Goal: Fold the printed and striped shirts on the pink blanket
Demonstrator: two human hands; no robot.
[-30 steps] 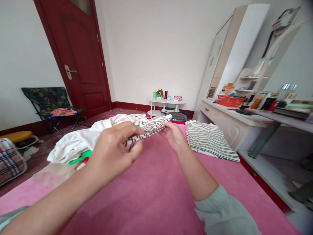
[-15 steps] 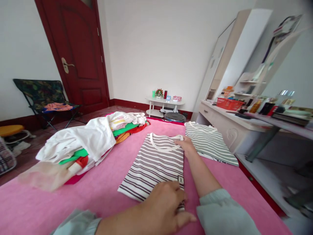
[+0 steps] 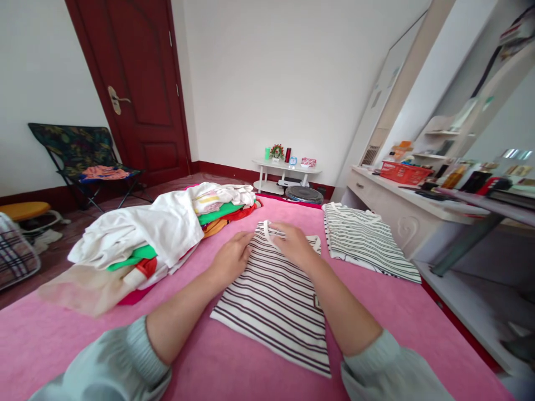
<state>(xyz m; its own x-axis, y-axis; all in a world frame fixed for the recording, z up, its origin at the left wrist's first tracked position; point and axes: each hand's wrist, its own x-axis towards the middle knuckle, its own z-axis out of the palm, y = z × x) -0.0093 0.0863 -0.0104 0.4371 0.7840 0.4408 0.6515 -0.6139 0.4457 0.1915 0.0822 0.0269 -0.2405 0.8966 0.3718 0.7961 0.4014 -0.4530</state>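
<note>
A white T-shirt with dark stripes (image 3: pixel 271 301) lies folded on the pink bedspread (image 3: pixel 188 356) in front of me. My left hand (image 3: pixel 232 259) rests along its upper left edge, fingers stretched out and touching the cloth. Across the shirt's neck lies my right hand (image 3: pixel 295 245), its fingers over the white collar band and the thumb apart from them. The right forearm partly covers a small label patch on the shirt's right side. To the right, a second folded striped shirt (image 3: pixel 368 239) lies flat near the bed's edge.
A heap of clothes (image 3: pixel 167 228), mostly white with green and red pieces, sits on the bed's left. A dressing table (image 3: pixel 359 181) with a red basket (image 3: pixel 403 171) stands at right. Beyond the bed are a low white table (image 3: pixel 288 167) and a camouflage chair (image 3: pixel 73 147).
My left hand has moved from the shirt's lower edge up to its upper left side. My right hand has shifted left along the collar. The shirt's lower edge is now uncovered.
</note>
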